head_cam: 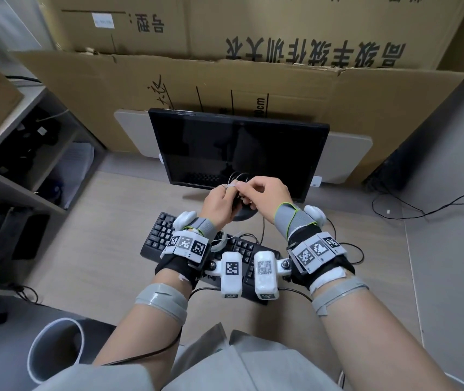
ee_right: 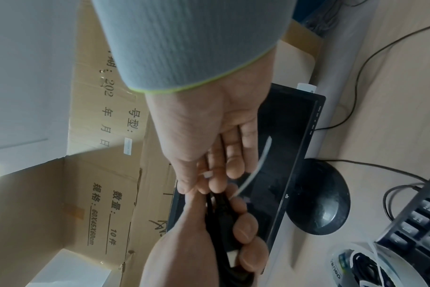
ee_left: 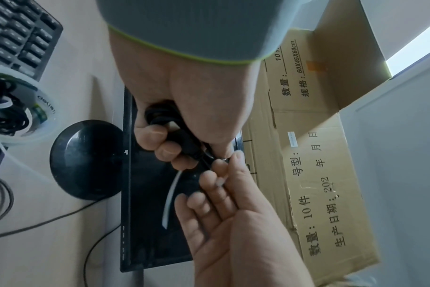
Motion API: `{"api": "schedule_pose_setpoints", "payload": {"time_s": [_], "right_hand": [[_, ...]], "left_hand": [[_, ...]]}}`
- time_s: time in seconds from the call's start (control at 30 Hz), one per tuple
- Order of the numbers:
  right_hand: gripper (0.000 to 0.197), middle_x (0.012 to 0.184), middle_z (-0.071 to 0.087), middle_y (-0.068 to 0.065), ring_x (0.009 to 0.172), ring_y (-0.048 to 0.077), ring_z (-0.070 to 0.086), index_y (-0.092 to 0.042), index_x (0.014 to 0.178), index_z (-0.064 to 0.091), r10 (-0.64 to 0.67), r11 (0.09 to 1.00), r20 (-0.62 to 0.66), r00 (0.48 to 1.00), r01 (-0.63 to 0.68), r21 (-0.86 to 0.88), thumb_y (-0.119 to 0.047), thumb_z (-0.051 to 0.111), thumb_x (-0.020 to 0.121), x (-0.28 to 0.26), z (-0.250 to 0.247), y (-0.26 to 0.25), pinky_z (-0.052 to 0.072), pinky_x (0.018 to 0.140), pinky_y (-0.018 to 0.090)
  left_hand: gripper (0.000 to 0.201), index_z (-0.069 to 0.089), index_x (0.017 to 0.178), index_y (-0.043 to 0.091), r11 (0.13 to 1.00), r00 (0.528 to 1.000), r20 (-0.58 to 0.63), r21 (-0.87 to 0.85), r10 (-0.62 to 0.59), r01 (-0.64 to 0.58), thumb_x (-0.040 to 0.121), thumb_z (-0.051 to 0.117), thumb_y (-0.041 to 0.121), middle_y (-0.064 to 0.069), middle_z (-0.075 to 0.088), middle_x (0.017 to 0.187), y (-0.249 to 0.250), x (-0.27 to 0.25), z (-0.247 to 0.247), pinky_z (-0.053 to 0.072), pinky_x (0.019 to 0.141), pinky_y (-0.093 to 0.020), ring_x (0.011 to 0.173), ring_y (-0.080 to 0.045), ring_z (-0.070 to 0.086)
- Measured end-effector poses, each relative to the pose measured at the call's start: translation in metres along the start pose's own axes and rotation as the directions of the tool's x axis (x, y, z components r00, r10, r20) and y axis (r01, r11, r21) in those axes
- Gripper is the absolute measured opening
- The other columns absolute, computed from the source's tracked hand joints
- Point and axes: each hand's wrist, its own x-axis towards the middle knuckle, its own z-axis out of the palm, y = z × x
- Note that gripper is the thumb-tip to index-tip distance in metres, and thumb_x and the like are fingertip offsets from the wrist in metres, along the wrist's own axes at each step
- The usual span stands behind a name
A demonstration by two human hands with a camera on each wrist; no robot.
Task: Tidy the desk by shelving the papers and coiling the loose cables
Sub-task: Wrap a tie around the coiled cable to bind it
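Observation:
A coil of black cable [head_cam: 239,177] is held up in front of the monitor. My left hand [head_cam: 222,201] grips the coil [ee_left: 160,114] with its fingers curled round the strands [ee_right: 221,219]. A white zip tie [ee_left: 171,196] goes round the bundle, and its tail [ee_right: 260,161] hangs free. My right hand [head_cam: 264,193] pinches the tie's head [ee_right: 206,175] between thumb and fingers, right against the left hand [ee_right: 246,233]. In the left wrist view the right hand [ee_left: 221,174] reaches in from below.
A dark monitor [head_cam: 239,153] stands just behind the hands, and a black keyboard [head_cam: 163,232] lies under the wrists. A round clear tub [ee_left: 20,108] beside the keyboard holds cables. A loose black cable [head_cam: 408,207] trails on the desk at right. Shelves [head_cam: 28,153] stand left, with cardboard boxes [head_cam: 253,80] behind.

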Motion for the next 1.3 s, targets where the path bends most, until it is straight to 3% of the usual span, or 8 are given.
{"api": "schedule_pose_setpoints", "payload": {"time_s": [0.27,0.4,0.47,0.57,0.67,0.93,1.07,1.3], "right_hand": [[0.031,0.061,0.073,-0.001,0.052,0.011,0.064,-0.021,0.075,0.063,0.06,0.996,0.108,0.992,-0.067,0.055,-0.049,0.076,0.07,0.004,0.002,-0.004,0.061,0.071,0.04],[0.043,0.062,0.071,-0.012,0.063,0.008,0.065,-0.021,0.077,0.062,0.13,0.991,-0.08,0.988,-0.132,-0.02,-0.065,0.057,0.077,0.003,-0.006,-0.004,0.052,0.065,0.027],[0.025,0.066,0.071,-0.015,0.07,0.008,0.063,-0.025,0.082,0.064,0.159,0.987,-0.114,0.981,-0.161,-0.006,-0.048,0.054,0.085,0.005,-0.011,0.004,0.046,0.066,0.027],[0.021,0.07,0.07,-0.004,0.065,0.018,0.058,-0.022,0.091,0.068,0.154,0.953,0.13,0.979,-0.182,0.243,-0.005,0.058,0.085,0.001,-0.012,0.015,0.047,0.058,0.024],[0.031,0.083,0.074,0.008,0.069,0.015,0.062,-0.013,0.099,0.072,-0.012,0.866,0.269,0.963,-0.125,0.484,0.002,0.048,0.088,-0.008,-0.015,0.007,0.052,0.065,0.023],[0.027,0.068,0.066,-0.011,0.069,0.006,0.056,-0.013,0.086,0.071,-0.161,0.944,0.216,0.963,0.087,0.319,-0.021,0.051,0.1,-0.005,-0.011,0.0,0.043,0.07,0.02],[0.03,0.091,0.067,-0.008,0.09,0.001,0.06,-0.017,0.076,0.069,-0.188,0.962,0.178,0.966,0.145,0.232,-0.021,0.053,0.1,-0.005,-0.012,0.005,0.039,0.089,0.018],[0.017,0.061,0.063,0.001,0.065,0.01,0.06,-0.007,0.101,0.072,-0.142,0.937,0.254,0.957,0.047,0.347,-0.02,0.065,0.093,-0.004,-0.006,-0.003,0.05,0.072,0.018]], "left_hand": [[0.018,0.044,0.091,0.023,0.883,0.999,0.013,0.467,0.042,-0.044,0.096,0.033,0.036,-0.002,0.067,0.078,0.004,-0.007,-0.002,0.052,0.068,-0.039,0.074,-0.022,0.063],[0.041,0.056,0.085,0.01,0.998,0.999,-0.007,0.031,-0.05,0.05,0.101,0.034,0.041,-0.009,0.063,0.067,0.008,-0.007,-0.003,0.036,0.045,-0.027,0.05,-0.023,0.049],[0.037,0.053,0.084,0.011,0.933,0.986,0.015,-0.32,-0.166,0.162,0.102,0.038,0.04,-0.012,0.058,0.064,0.012,-0.008,-0.007,0.027,0.041,-0.019,0.043,-0.019,0.042],[0.04,0.057,0.098,0.009,0.809,0.97,0.124,-0.536,-0.207,0.241,0.104,0.034,0.041,-0.01,0.055,0.065,0.015,-0.008,-0.015,0.024,0.04,-0.016,0.042,-0.015,0.038],[0.047,0.059,0.095,0.006,0.699,0.948,0.197,-0.64,-0.251,0.318,0.106,0.03,0.041,-0.009,0.051,0.066,0.016,-0.009,-0.017,0.021,0.039,-0.016,0.041,-0.011,0.035],[0.047,0.054,0.09,0.004,0.757,0.947,0.129,-0.574,-0.293,0.313,0.105,0.033,0.044,-0.013,0.057,0.067,0.009,-0.013,-0.017,0.022,0.041,-0.017,0.04,-0.014,0.036],[0.045,0.058,0.093,0.008,0.788,0.958,0.056,-0.556,-0.281,0.264,0.104,0.034,0.044,-0.015,0.061,0.08,0.004,-0.011,-0.021,0.022,0.04,-0.015,0.042,-0.014,0.038],[0.043,0.065,0.1,0.007,0.884,0.975,0.053,-0.414,-0.215,0.218,0.102,0.042,0.044,-0.009,0.064,0.072,0.009,-0.018,-0.011,0.027,0.045,-0.018,0.044,-0.015,0.045]]}}
